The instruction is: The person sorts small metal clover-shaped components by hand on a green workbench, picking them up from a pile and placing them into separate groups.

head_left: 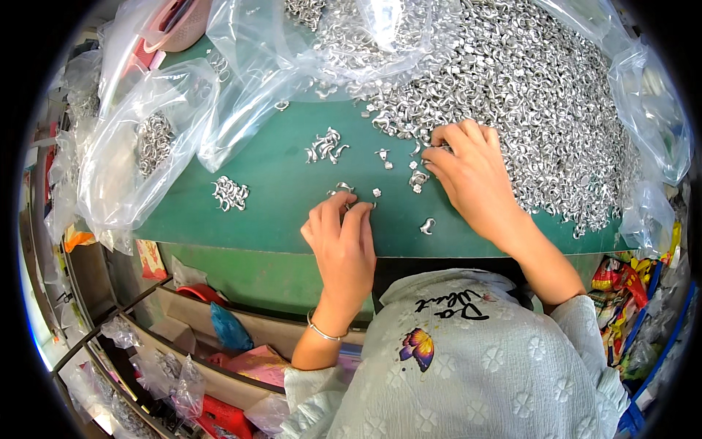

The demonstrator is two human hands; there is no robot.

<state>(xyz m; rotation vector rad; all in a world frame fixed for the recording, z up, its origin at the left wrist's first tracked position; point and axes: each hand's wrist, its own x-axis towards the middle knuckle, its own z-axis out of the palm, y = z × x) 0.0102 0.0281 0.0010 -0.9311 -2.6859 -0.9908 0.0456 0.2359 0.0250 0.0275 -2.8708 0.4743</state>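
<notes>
Your left hand (342, 243) is curled, thumb and forefinger close together just below a metal piece (344, 187), with a small pile (231, 194) at its ten o'clock. Your right hand (472, 174) bends its fingers at the edge of the big heap (541, 124), toward one o'clock; whether either pinches anything, I cannot tell.

Black handwriting-style lettering (457, 304) in two short lines stands on the pale shirt (497, 377) — above a printed butterfly (418, 349). The bright packets (621, 282) at right seem to bear print — too small to read.
</notes>
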